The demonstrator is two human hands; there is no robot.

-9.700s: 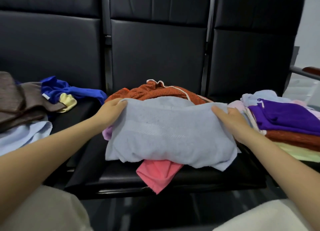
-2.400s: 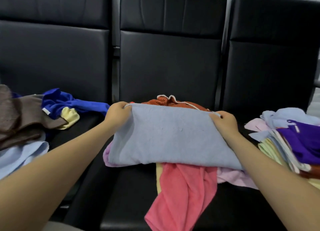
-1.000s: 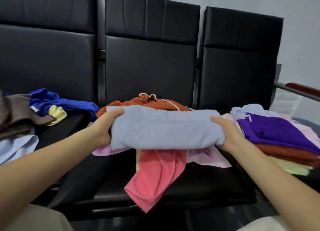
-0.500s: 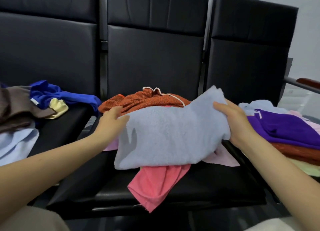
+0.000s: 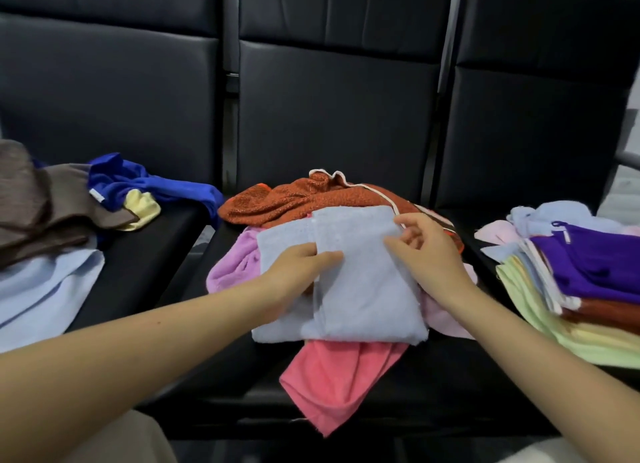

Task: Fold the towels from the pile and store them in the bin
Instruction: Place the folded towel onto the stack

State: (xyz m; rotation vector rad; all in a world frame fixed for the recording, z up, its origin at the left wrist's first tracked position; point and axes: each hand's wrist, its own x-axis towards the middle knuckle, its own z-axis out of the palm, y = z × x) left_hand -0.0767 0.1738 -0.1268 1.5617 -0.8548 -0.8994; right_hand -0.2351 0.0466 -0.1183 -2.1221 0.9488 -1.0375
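Under both hands, left hand (image 5: 304, 263) and right hand (image 5: 424, 251) resting loose-fingered on it, the light-blue towel (image 5: 363, 289) looks soft, light, floppy, best pinched at its folded edges.

The pale blue terry towel (image 5: 360, 282), stretched wide between both hands earlier, now lies folded over itself on the pile. The right hand (image 5: 427, 251) now rests at its far right corner, while the left hand (image 5: 298, 265) presses its overlapping edge flat.
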